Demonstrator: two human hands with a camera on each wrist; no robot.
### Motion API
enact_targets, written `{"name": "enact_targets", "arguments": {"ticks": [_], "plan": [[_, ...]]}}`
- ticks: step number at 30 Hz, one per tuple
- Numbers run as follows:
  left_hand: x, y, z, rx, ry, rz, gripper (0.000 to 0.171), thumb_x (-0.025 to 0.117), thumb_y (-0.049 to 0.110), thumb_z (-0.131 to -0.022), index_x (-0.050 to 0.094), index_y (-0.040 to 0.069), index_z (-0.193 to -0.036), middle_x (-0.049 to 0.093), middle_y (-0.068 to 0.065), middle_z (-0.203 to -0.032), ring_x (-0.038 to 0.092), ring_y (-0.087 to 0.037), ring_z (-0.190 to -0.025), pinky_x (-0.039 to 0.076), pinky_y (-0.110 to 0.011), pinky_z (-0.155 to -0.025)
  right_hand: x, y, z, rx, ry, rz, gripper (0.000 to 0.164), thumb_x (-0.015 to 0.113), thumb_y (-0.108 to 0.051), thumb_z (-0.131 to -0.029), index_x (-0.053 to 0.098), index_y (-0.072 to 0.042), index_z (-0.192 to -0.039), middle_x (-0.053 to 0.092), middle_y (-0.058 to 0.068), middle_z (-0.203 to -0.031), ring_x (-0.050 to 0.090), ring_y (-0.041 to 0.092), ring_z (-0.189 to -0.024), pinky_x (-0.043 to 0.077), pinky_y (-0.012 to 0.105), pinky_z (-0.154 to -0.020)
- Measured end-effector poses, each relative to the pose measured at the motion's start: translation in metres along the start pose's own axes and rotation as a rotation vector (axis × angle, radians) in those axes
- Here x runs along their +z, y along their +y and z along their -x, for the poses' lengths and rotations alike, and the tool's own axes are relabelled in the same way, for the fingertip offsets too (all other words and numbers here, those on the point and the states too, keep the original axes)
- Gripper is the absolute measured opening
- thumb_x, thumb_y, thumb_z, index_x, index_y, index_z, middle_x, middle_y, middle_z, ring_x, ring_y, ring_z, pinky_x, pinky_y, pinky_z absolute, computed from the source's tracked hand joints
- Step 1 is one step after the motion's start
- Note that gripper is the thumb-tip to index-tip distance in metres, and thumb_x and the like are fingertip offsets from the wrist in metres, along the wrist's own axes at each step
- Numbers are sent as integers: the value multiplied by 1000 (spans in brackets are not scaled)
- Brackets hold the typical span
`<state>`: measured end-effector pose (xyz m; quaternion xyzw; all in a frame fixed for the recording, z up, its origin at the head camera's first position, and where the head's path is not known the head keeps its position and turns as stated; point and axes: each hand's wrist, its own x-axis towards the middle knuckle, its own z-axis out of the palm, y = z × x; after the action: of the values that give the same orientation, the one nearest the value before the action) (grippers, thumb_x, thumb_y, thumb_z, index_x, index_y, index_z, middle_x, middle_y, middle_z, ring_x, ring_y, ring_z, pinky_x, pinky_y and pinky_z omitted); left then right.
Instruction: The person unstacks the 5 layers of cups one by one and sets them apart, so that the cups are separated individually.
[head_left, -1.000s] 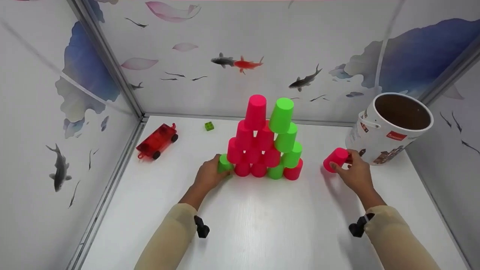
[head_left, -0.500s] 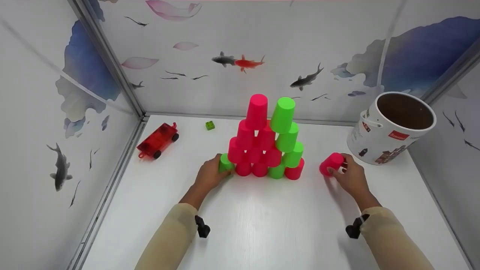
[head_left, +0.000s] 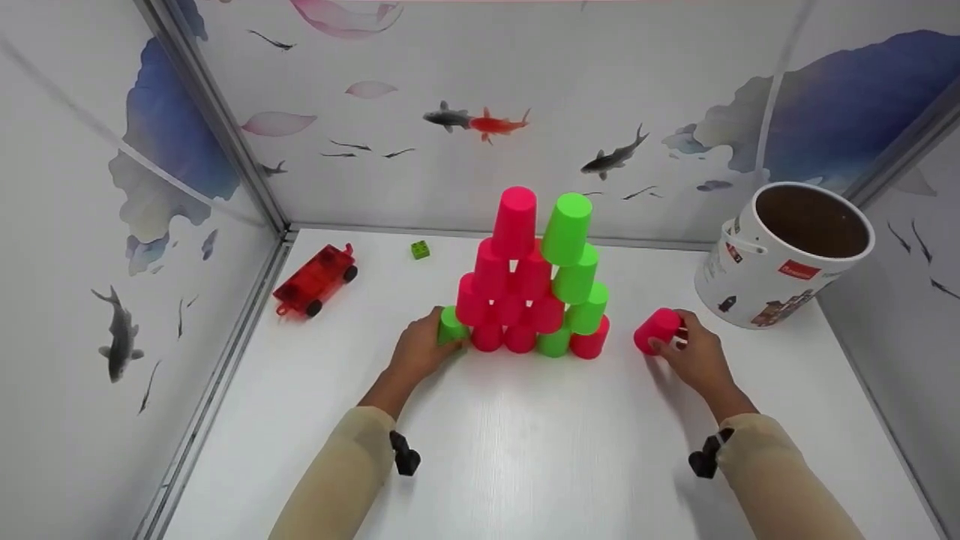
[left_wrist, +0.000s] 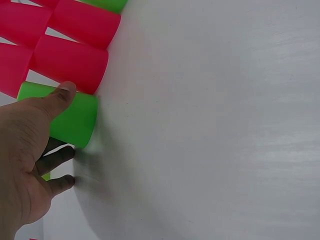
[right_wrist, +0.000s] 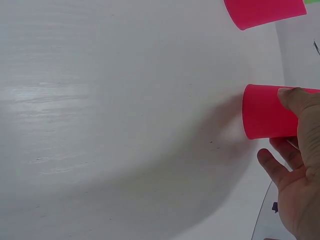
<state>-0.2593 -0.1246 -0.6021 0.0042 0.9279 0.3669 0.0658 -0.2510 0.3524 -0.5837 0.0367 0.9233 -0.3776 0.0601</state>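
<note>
Pink and green cups stand upside down in a stacked wall, with a pink cup (head_left: pixel 514 223) and a leaning green cup (head_left: pixel 567 229) on top. At the wall's lower left end, my left hand (head_left: pixel 417 349) holds a green bottom-row cup (left_wrist: pixel 75 119), thumb on its near side. To the right of the wall, my right hand (head_left: pixel 702 357) grips a separate pink cup (head_left: pixel 655 331) between thumb and fingers, its wide end low over the table. A gap separates it from the pink end cup (head_left: pixel 589 339) of the bottom row.
A white bucket (head_left: pixel 739 289) stands at the back right, just beyond my right hand. A red toy car (head_left: pixel 315 281) and a small green block (head_left: pixel 420 250) sit at the back left. Printed walls close in the white table (head_left: pixel 517 450) behind and at both sides.
My right hand has moved left and slightly toward me, bringing the pink cup nearer the wall of cups. The left hand has stayed on its green cup.
</note>
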Motion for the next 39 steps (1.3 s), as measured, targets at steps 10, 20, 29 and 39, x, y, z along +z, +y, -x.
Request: {"name": "enact_targets", "arguments": {"ticks": [10, 20, 29, 39], "plan": [[2, -1, 1, -37, -5, -19, 60, 86, 37, -97, 59, 17, -147, 75, -6, -135, 68, -27, -123, 58, -49, -113, -5, -3, 0, -7, -7, 44, 102, 78, -37, -103, 15, -3, -175, 36, 34, -172, 39, 59, -158, 46, 69, -122], [-1, -4, 1, -47, 4, -7, 62, 86, 39, -96, 59, 17, -146, 74, -7, -134, 67, -29, -124, 57, -50, -113, -42, -66, -2, -236, 154, 116, 84, 68, -44, -110, 30, -2, -172, 44, 29, -171, 42, 52, -159, 36, 75, -127], [-1, -8, 0, 1, 19, 11, 55, 84, 38, -97, 62, 14, -142, 77, -7, -127, 69, -27, -116, 59, -49, -107, -57, -163, -1, -468, 190, 77, 69, 65, -38, -111, 42, -9, -169, 53, 19, -168, 48, 44, -157, 35, 74, -129], [0, 0, 0, -22, 8, 6, 59, 87, 39, -95, 60, 17, -142, 75, -5, -127, 68, -26, -116, 60, -47, -107, -39, -236, 7, -643, 158, 35, 71, 74, -38, -107, 46, -12, -167, 61, 13, -162, 57, 37, -152, 42, 68, -127]]}}
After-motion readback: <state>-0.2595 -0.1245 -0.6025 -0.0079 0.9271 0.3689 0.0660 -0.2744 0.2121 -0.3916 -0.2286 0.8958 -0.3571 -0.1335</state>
